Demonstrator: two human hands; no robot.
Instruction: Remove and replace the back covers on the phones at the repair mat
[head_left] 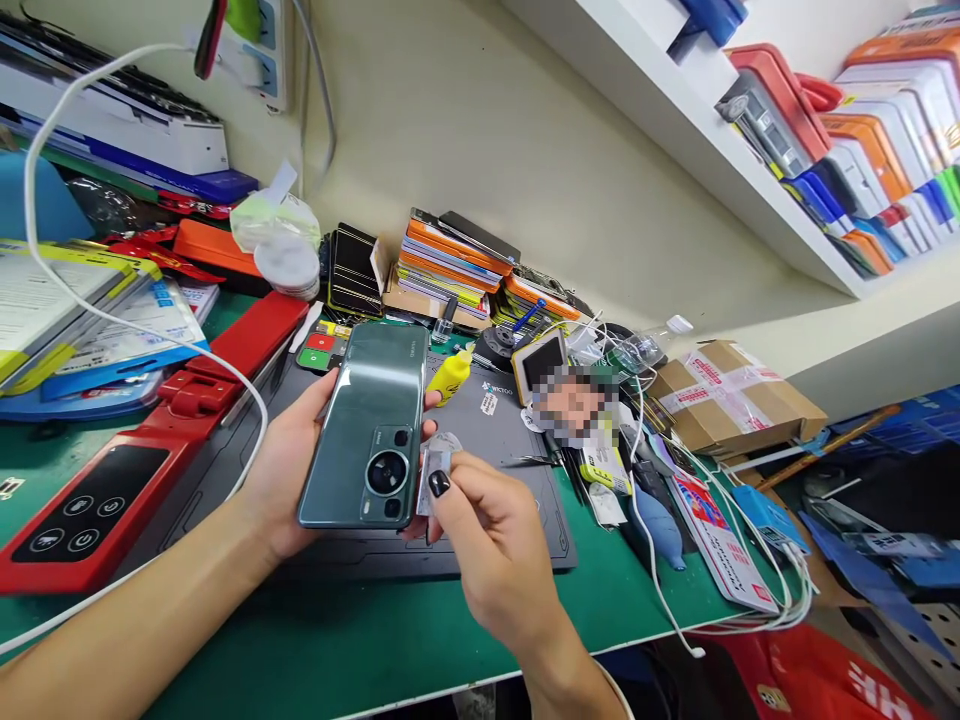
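My left hand (296, 475) is wrapped round a dark green smartphone (375, 400), held tilted with its glossy back and round camera block towards me. The fingertips show along the phone's right edge. In my right hand (491, 520) a small, flat, translucent piece (435, 475) is pinched between thumb and fingers, close beside the phone's camera block. I cannot make out its exact kind. Under both hands lies a dark grey work mat (517, 520). A yellow squeeze bottle (451, 375) lies just beyond the phone's right edge.
A red folding lamp (112, 500) with touch buttons lies at left, a white cable (259, 400) crossing near it. Tweezers (532, 461), a blue air blower (658, 525) and cables lie at right. Stacked boxes (450, 260) line the wall; a taped carton (735, 395) stands far right.
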